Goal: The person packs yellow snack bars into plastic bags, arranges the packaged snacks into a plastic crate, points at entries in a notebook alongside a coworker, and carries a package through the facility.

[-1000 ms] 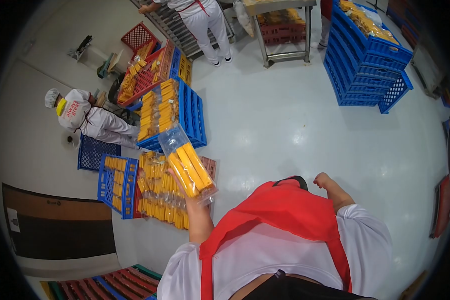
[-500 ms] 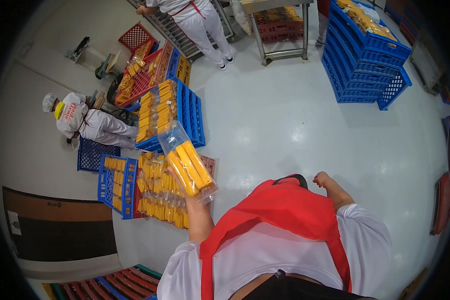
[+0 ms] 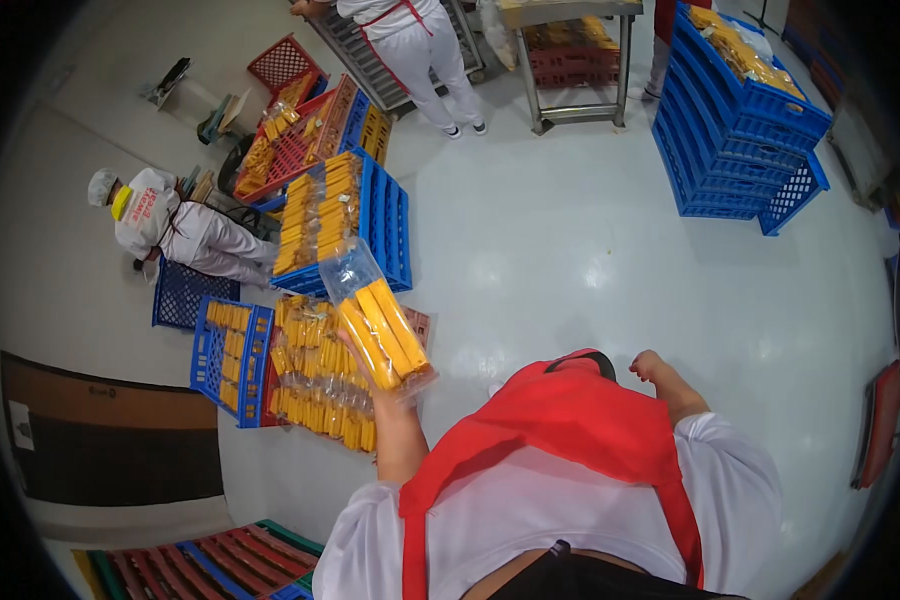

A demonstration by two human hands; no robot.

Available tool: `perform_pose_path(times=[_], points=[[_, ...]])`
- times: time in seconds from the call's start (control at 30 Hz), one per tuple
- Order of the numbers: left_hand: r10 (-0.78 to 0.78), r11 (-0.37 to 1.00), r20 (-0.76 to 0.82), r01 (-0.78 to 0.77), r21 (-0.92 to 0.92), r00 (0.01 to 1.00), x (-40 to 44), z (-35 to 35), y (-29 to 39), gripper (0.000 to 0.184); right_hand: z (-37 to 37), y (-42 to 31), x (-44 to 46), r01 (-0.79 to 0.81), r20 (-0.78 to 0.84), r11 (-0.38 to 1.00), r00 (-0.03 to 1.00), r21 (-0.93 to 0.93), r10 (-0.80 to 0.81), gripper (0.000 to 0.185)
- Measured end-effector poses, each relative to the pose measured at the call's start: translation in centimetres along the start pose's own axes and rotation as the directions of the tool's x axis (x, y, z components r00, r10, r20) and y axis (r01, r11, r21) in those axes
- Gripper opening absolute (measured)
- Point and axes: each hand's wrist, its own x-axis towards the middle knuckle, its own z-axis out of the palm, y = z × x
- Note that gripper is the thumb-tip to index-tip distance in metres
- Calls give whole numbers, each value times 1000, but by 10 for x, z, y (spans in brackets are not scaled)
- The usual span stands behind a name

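Note:
A clear plastic pack of thick yellow sticks (image 3: pixel 382 330) is tilted in front of my body. Gripping its left side is my left hand (image 3: pixel 362 362), its fingers mostly behind the pack. My right hand (image 3: pixel 648 366) hangs beside the red apron (image 3: pixel 560 415), loosely curled, with nothing visible in it. Beyond the held pack stands a stack of blue crates (image 3: pixel 385 225), topped with similar packs (image 3: pixel 315 215). More yellow packs (image 3: pixel 320 375) fill a low red crate partly behind my left forearm.
A blue crate (image 3: pixel 232 360) stands at the left near a person in white (image 3: pixel 185 225). Another person (image 3: pixel 420 60) works by a metal rack. A steel table (image 3: pixel 570 15) and a tall blue crate stack (image 3: pixel 730 140) stand ahead. Coloured crates (image 3: pixel 210 565) lie at lower left.
The view has shifted slightly, so the surroundings sit a little differently. My left hand keeps hold of the pack, and my right hand stays curled at my side.

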Motion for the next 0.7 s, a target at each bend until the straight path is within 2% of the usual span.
perform_pose_path(times=[0.13,0.2,0.23,0.3,0.33,0.4,0.43,0.5,0.53,0.57,0.63,0.7], points=[[41,999,-126,-42,-4,991,-2,-21,10,63,-2,-12,4,85,-18,996,996,-8,-85,23],[9,999,-13,-9,-43,1000,0,-26,16,62,-5,-23,7,87,-19,985,996,-147,-90,21],[9,999,-15,-9,-43,1000,1,-26,19,62,-6,-28,10,87,-19,977,996,-193,-92,22],[-11,1000,73,11,-6,997,2,-28,28,60,-7,-41,15,155,-14,963,987,-222,-162,16],[-12,1000,66,13,-7,998,3,-38,33,60,-9,-48,14,178,-9,956,983,-232,-185,15],[39,998,-103,-43,-38,994,6,-61,38,82,-7,-58,15,54,0,999,999,-4,-54,12],[36,998,-106,-40,-39,994,6,-68,37,82,-6,-61,14,8,8,997,1000,72,-9,11],[113,993,-206,-116,1,972,8,-70,35,81,-4,-61,18,42,-6,969,999,244,-42,21],[138,990,-236,-138,17,962,9,-68,34,81,-2,-56,20,41,-9,968,999,247,-40,21],[108,994,-195,-107,18,975,7,-65,34,82,0,-49,20,185,-26,980,983,79,-183,22],[75,997,-152,-72,21,986,1,-53,34,83,5,-42,21,318,-22,944,947,-90,-321,23],[83,996,-243,-74,48,966,-2,-45,30,85,9,-37,20,16,58,998,998,-53,-13,22]])
